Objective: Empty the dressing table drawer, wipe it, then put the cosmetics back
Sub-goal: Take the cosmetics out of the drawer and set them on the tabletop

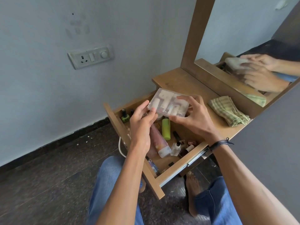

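Note:
The wooden drawer [177, 166] of the dressing table is pulled out in front of me. Above it I hold a clear plastic box [167, 103] of small pale cosmetics. My left hand [141, 122] pinches its near left corner, and my right hand [193, 116] grips its right end. In the drawer lie a pink tube [159, 142], a lime green bottle [166, 129], a green nail polish [125, 116], a clear little bottle [176, 147] and several small dark items. A green checked cloth [228, 112] lies folded on the table top [183, 80].
A wood-framed mirror [191, 31] stands at the back of the table and reflects my hands. A switch plate [90, 56] is on the wall to the left. A white cable [121, 148] hangs beside the drawer. My knees and a bare foot [194, 184] are below.

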Demonstrator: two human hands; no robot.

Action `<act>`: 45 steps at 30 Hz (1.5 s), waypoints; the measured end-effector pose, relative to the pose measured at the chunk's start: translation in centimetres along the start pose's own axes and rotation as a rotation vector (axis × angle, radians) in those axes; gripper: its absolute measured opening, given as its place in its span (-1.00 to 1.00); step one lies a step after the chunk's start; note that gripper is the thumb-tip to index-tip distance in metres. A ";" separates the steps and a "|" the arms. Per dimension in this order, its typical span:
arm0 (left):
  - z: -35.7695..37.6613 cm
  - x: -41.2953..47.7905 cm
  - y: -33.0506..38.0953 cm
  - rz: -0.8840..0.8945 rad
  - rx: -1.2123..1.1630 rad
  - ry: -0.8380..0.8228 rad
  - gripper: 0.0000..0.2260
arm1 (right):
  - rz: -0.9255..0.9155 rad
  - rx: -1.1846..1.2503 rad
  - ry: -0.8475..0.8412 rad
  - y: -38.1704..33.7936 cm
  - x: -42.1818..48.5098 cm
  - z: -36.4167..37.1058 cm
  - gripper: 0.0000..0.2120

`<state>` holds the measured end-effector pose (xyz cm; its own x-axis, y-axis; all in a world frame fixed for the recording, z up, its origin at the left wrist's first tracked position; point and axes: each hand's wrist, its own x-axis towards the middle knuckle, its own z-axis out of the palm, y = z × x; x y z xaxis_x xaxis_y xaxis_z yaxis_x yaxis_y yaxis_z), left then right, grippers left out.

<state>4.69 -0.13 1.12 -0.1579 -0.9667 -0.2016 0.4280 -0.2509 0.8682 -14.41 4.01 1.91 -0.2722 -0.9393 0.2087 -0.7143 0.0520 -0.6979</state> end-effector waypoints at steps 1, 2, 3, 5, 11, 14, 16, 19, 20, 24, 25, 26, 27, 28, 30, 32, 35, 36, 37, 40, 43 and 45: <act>0.0 0.1 -0.2 0.019 0.070 -0.032 -0.57 | 0.007 0.001 0.030 0.3 0.7 -0.1 -0.34; 0.0 0.2 -0.5 0.040 0.153 -0.056 -0.53 | 0.020 -0.002 0.061 0.7 1.4 -0.1 -0.36; 0.0 0.3 -0.7 0.062 0.243 -0.077 -0.50 | 0.039 -0.011 0.090 1.1 2.1 -0.1 -0.39; 0.0 0.4 -1.4 0.113 0.430 -0.109 -0.49 | 0.087 -0.019 0.149 1.7 3.4 -0.2 -0.41; -0.4 1.1 -3.3 0.123 0.848 -0.194 -0.53 | 0.232 -0.157 0.185 3.1 7.4 0.4 -0.38; -0.3 1.1 -4.4 0.124 1.034 -0.203 -0.55 | 0.293 -0.203 0.184 3.7 9.2 0.9 -0.33; -0.2 1.0 -4.6 0.143 1.098 -0.203 -0.56 | 0.309 -0.213 0.194 3.9 10.2 1.2 -0.31; -0.2 1.0 -4.6 0.182 1.144 -0.204 -0.60 | 0.308 -0.243 0.217 4.1 11.2 1.3 -0.34; -0.2 1.0 -4.6 0.199 1.151 -0.195 -0.61 | 0.301 -0.263 0.231 4.2 11.5 1.4 -0.36; -0.3 0.9 -4.4 0.230 1.154 -0.113 -0.65 | 0.281 -0.322 0.256 4.6 11.9 1.7 -0.40; -0.4 1.0 -4.5 0.242 1.168 -0.073 -0.66 | 0.278 -0.339 0.256 4.6 11.9 1.8 -0.40; -0.5 1.0 -4.5 0.255 1.185 -0.031 -0.66 | 0.277 -0.353 0.254 4.5 11.9 1.8 -0.40; -0.7 1.1 -4.6 0.254 1.197 0.003 -0.66 | 0.279 -0.361 0.254 4.4 11.9 1.8 -0.40; -0.8 1.2 -4.7 0.236 1.206 0.023 -0.63 | 0.281 -0.362 0.254 4.3 11.8 1.7 -0.40; -1.0 1.3 -4.9 0.174 1.234 0.002 -0.52 | 0.279 -0.336 0.251 4.0 11.5 1.5 -0.38; -1.0 1.2 -5.2 0.127 1.260 -0.055 -0.41 | 0.260 -0.295 0.253 3.6 11.1 1.2 -0.37; -1.0 1.1 -5.7 0.101 1.325 -0.094 -0.34 | 0.216 -0.199 0.326 2.5 10.0 0.7 -0.44; -1.1 1.1 -5.7 0.083 1.343 -0.101 -0.33 | 0.205 -0.153 0.355 2.0 9.1 0.6 -0.48; -1.2 1.1 -5.8 0.065 1.357 -0.111 -0.32 | 0.186 -0.112 0.380 1.5 7.9 0.6 -0.55; -1.3 1.2 -5.8 0.042 1.424 -0.136 -0.34 | 0.086 -0.028 0.397 0.1 3.1 1.0 -0.85; -1.0 0.9 -5.4 0.025 1.469 -0.145 -0.34 | 0.099 0.046 0.227 -0.5 -2.1 1.3 -0.85; -0.7 0.7 -5.2 0.011 1.467 -0.150 -0.35 | 0.134 0.104 0.088 -0.4 -4.9 1.1 -0.79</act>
<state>3.00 0.43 -3.87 -0.2882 -0.9311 -0.2235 -0.8198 0.1193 0.5601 -12.06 8.18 0.39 -0.4190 -0.8928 0.1654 -0.5985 0.1346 -0.7897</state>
